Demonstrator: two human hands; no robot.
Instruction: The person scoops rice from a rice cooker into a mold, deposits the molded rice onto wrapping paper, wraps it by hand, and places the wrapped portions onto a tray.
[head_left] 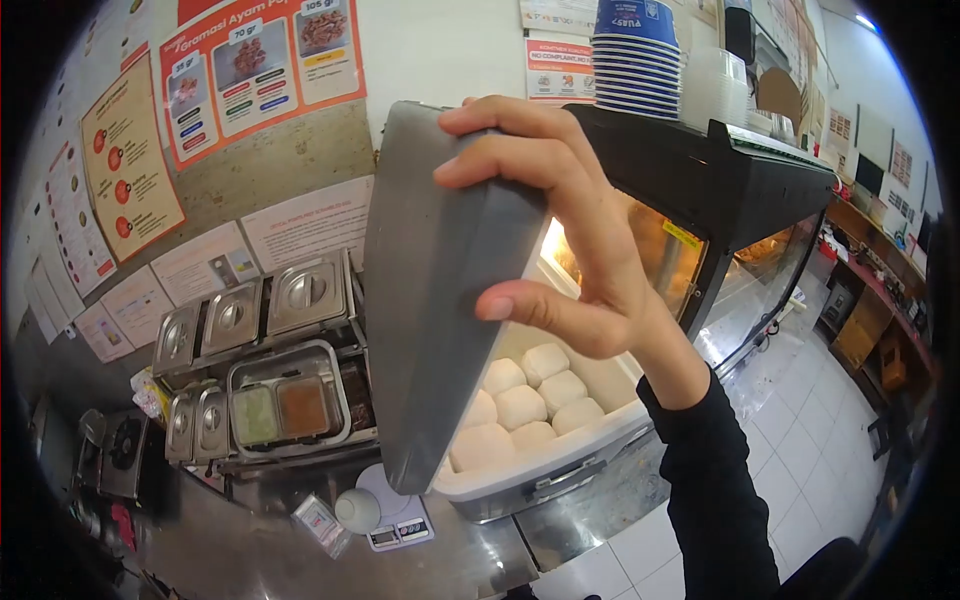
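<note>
My right hand [560, 230] is closed around the edge of a grey box lid [430, 260], fingers over the top and thumb on the near face. The lid stands tilted up, in front of part of the box. Below it is a white cooler box [625, 425] with a grey lower body. Inside lie several white rounded lumps [520, 405], perhaps dough balls or wrapped rice; I cannot tell which. The lid hides the box's left part. No part of my left hand can be made out.
Left of the lid stand steel food pans with lids [305, 295] and an open pan holding green and brown tubs [305, 405]. A small scale [400, 530] sits on the steel counter [240, 550]. Behind the box is a lit black display cabinet [680, 150] with stacked blue tubs [635, 60].
</note>
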